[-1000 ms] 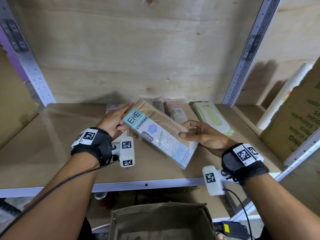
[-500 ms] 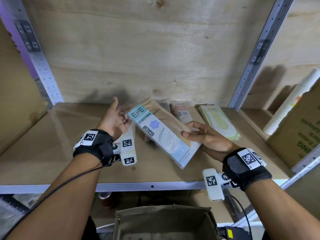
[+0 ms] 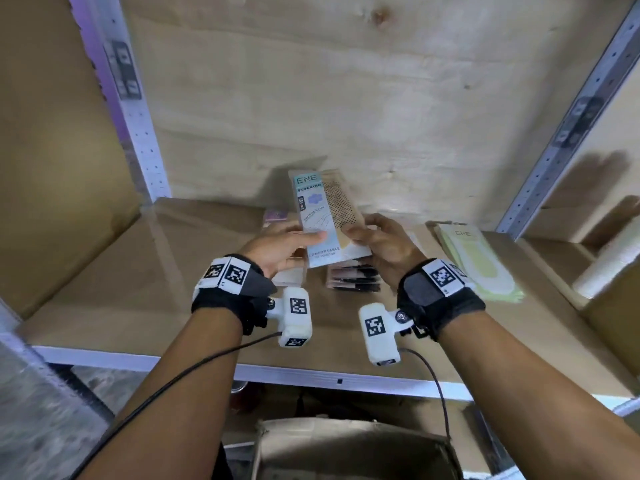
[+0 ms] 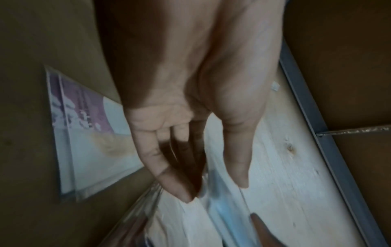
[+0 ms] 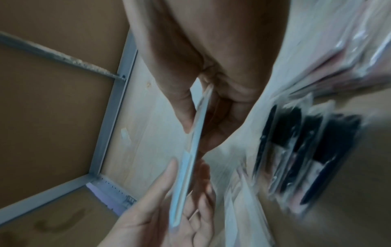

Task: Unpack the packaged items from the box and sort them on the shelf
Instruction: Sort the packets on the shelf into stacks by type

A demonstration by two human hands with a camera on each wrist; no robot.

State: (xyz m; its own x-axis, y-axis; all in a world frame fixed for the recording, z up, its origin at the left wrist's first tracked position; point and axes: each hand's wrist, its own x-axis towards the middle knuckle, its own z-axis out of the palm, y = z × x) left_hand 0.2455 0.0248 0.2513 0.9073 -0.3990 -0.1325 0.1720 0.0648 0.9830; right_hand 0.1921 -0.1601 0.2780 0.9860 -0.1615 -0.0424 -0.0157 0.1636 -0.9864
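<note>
- Shelf (image 3: pixel 138 292), brown board, plywood back wall, perforated metal uprights (image 3: pixel 138 133) at 10 and 2 o'clock of the head view.
- Dark packets (image 3: pixel 353 280) stacked on the shelf right under the held pack, at 6 o'clock from it; they lie in the way of setting it down flat there.
- Purple-printed packets (image 4: pixel 84 133) lie flat on the shelf at 9 o'clock from the left hand; only a corner shows in the head view.
- Pale yellow-green sock packs (image 3: pixel 478 265), stacked, at 3 o'clock, well apart from the hands.
- White roll (image 3: pixel 609 268) at far 3 o'clock, cut off by the frame edge.
- Open cardboard box (image 3: pixel 353 448) at 6 o'clock, below the shelf edge; inside not visible.
- Both wrist views motion-blurred; print on the packets unreadable there. Dark packets' contents can't be made out.
- Stocking pack (image 3: pixel 325 220): flat, long, clear-wrapped, light blue card marked "ENE", beige dotted mesh on its right half. Held upright above the shelf, around 12 o'clock from the hands, top edge toward the back wall; right wrist view shows it edge-on.
- Left hand (image 3: pixel 280 247): thumb on the front of the pack's lower left edge, fingers behind, grasping it.
- Right hand (image 3: pixel 381 244): thumb and curled fingers pinch the pack's lower right edge.
</note>
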